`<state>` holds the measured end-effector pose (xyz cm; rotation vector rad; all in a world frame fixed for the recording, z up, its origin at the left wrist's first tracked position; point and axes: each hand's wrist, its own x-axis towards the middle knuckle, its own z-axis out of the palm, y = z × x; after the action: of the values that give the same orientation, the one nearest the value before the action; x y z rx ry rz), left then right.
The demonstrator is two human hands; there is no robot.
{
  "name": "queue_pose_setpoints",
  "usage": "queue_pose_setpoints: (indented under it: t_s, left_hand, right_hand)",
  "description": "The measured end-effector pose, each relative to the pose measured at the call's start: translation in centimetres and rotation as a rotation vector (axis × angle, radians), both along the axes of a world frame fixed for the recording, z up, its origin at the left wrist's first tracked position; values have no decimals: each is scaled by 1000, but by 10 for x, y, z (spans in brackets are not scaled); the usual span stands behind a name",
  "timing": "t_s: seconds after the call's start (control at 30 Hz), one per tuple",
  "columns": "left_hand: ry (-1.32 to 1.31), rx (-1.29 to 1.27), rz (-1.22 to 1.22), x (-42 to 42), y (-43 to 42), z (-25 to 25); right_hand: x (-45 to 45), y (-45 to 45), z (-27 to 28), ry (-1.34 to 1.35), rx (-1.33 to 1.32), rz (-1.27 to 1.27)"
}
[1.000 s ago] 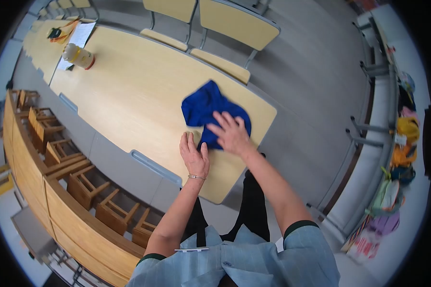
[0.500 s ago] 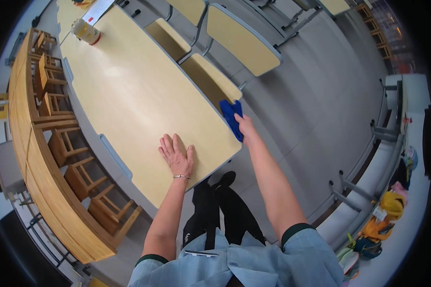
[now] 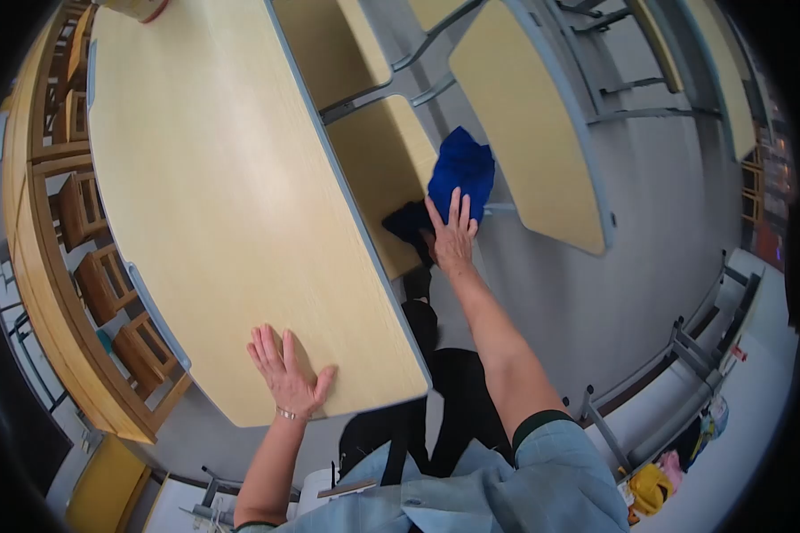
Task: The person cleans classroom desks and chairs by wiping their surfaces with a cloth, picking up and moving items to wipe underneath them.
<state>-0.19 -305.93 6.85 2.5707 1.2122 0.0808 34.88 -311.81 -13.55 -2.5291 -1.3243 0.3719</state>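
Observation:
My left hand [image 3: 286, 377] lies flat on the pale wooden tabletop [image 3: 213, 195] near its front edge, fingers spread. To the right of the table, my right hand [image 3: 453, 238] has a blue cloth [image 3: 462, 169] under its fingers, at the edge of a chair seat [image 3: 373, 147]. Its fingers are stretched over the cloth, and the thumb side is partly hidden. A darker, shaded fold of the cloth hangs on the left, over the seat. The chair's backrest [image 3: 538, 133] stands just right of the cloth.
Another chair seat [image 3: 329, 49] is tucked beside the table farther along. A container [image 3: 138, 7] is cut off at the top of the view. Wooden chairs [image 3: 107, 284] line a long wooden counter [image 3: 27, 240] on the left. Bags [image 3: 653, 487] lie at the lower right.
My right hand has moved from the table's edge to the chair seat, and the cloth is more spread out. The view has shifted along the table. My left hand still rests on the tabletop.

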Motion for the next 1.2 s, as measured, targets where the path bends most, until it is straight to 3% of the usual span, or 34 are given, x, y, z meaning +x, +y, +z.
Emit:
queue_pose_setpoints:
  t_s: [0.07,0.1,0.17,0.27,0.4,0.63,0.7,0.77,0.83,0.9,1.0,1.13,1.17,1.2]
  left_hand:
    - [-1,10,3,0,2,0]
    - [-2,4,12,0,-2,0]
    - [27,-2,20,-3,-5,0]
    - [46,8,45,-5,-5,0]
    - [63,29,58,-10,-7,0]
    - [79,58,52,-12,-4,-1]
    - [87,65,57,-13,-4,-2]
    - [82,80,51,-12,-3,-4]
    - [79,92,50,-12,-5,-5]
    - [88,104,38,-14,-4,-5]
    - [211,111,69,-13,-9,-2]
    - [630,70,193,21,-25,29]
    - [597,136,261,33,-33,31]
    - [559,203,328,46,-45,26]
  right_hand:
    - [11,29,-35,-143,10,51]
    - [21,50,-62,-355,-38,91]
    - [31,109,-53,-107,142,48]
    - [11,187,-44,-59,205,6]
    - [-31,219,-44,25,248,54]
    - [-91,152,-63,148,258,1067]
    - [-80,101,-53,-49,300,1210]
    - [-52,52,-44,109,342,1324]
    - [-24,14,-49,278,270,1316]
    - [12,-3,-35,441,227,1146]
    - [60,-23,-13,439,59,959]
    - [126,-70,16,727,-76,513]
    - [146,-78,32,746,-119,381]
    - [171,-80,40,1101,-145,32]
